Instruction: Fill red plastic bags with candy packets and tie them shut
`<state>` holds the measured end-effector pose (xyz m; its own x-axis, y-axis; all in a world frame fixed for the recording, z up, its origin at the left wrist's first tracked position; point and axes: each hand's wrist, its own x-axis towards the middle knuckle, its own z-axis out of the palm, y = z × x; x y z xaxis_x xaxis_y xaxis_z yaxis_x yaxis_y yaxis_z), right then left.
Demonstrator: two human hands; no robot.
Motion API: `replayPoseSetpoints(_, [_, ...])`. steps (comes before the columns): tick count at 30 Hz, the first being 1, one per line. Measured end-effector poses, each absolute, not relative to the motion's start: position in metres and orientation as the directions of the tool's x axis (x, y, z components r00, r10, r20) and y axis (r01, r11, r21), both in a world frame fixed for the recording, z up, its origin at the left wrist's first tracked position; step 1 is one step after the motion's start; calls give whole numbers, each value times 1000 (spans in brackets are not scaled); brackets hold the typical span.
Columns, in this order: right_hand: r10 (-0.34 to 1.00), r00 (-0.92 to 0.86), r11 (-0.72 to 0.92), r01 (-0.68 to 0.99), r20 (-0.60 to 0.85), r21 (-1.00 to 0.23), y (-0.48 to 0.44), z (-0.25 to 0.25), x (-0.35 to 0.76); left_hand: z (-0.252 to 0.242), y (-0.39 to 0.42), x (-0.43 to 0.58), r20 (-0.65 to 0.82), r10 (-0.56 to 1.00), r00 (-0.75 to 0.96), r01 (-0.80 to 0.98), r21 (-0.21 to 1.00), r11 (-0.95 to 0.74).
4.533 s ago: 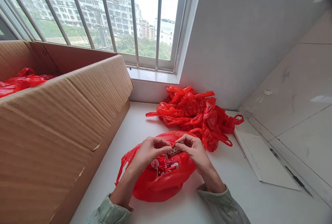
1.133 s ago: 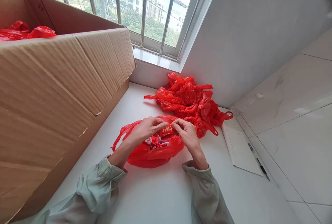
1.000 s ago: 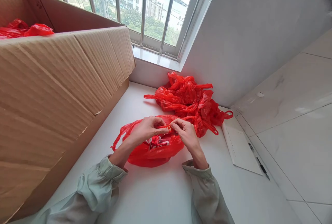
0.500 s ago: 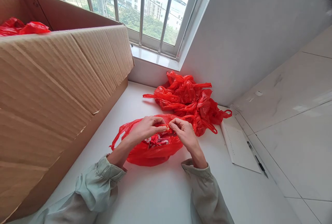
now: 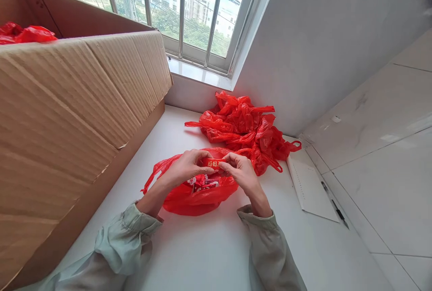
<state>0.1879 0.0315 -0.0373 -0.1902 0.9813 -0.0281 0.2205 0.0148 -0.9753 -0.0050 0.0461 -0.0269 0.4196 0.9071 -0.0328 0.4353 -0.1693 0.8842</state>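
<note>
Between them, my left hand (image 5: pixel 193 165) and my right hand (image 5: pixel 239 168) pinch a small red packet with gold characters (image 5: pixel 213 163), one at each end. It is held level just above an open red plastic bag (image 5: pixel 199 203) on the white table. Inside the bag, below my fingers, lie several red and white wrapped pieces (image 5: pixel 205 185); what they contain I cannot make out. The thumbs and fingertips of both hands are closed on the packet.
A heap of red plastic bags (image 5: pixel 243 124) lies behind, against the wall. On the left stands a big cardboard box (image 5: pixel 84 102) with red plastic bags (image 5: pixel 33 34) in it. A white notebook (image 5: pixel 310 187) and a black pen (image 5: pixel 339 212) are on the right, beside the tiled wall.
The packet has turned so that its gold characters show more clearly between my hands. Both hands stay over the bag, and the view has shifted slightly.
</note>
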Motion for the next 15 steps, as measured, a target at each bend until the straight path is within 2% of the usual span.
replayPoseSetpoints(5, [981,-193,26,136,-1,-990,32,-38,188,-27,46,-5,-28,904,427,364,921,-143])
replayPoseSetpoints(15, [971,-234,73,129,41,-989,30,-36,182,-25,44,-6,-35,875,483,313,940,-136])
